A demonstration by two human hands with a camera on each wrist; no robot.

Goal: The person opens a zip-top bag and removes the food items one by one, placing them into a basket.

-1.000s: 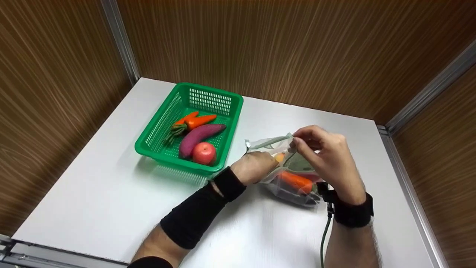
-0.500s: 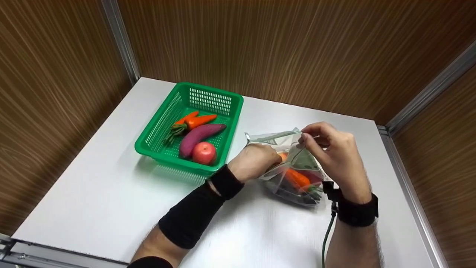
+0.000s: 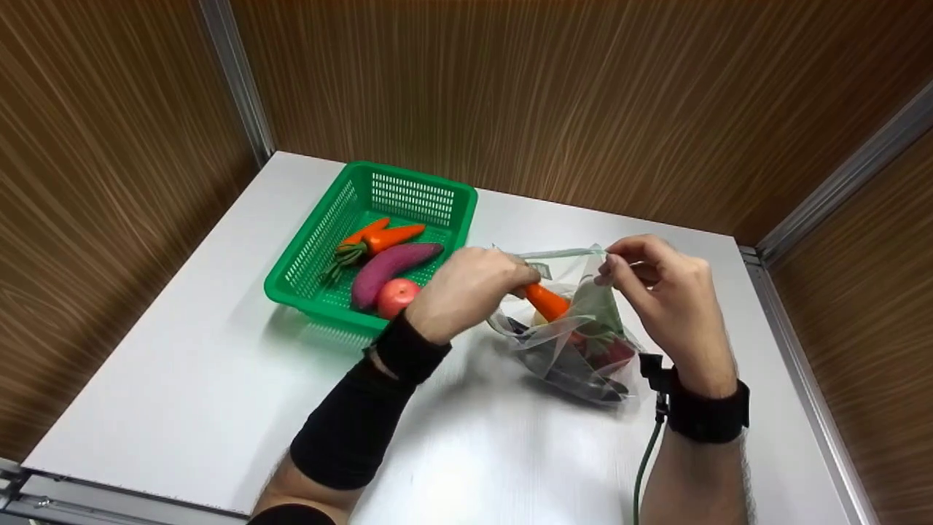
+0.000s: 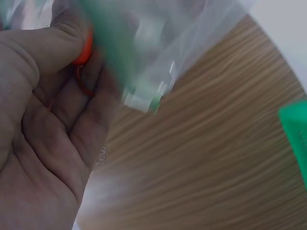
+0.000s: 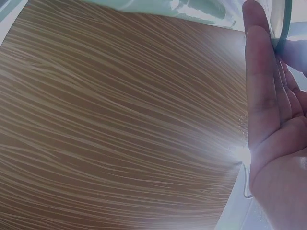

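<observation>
A clear zip bag (image 3: 583, 343) stands on the white table (image 3: 219, 364), with dark, red and green items inside. My left hand (image 3: 474, 288) grips an orange carrot (image 3: 548, 301) at the bag's mouth; the carrot's lower end is still inside the bag. In the left wrist view the fingers (image 4: 62, 43) curl round the carrot (image 4: 85, 48), blurred. My right hand (image 3: 656, 292) pinches the bag's green-striped top edge (image 3: 576, 254) and holds it up. The right wrist view shows my palm (image 5: 273, 134) against the bag's rim (image 5: 283, 24).
A green plastic basket (image 3: 313, 248) sits left of the bag, holding two carrots (image 3: 383, 235), a purple sweet potato (image 3: 393, 266) and a red apple (image 3: 397, 297). Wood-grain walls enclose the table on three sides. A cable (image 3: 645, 459) runs from my right wrist.
My left hand has risen out of the bag, drawing the orange carrot up to its mouth. My right hand has lifted the bag's edge slightly and shifted right.
</observation>
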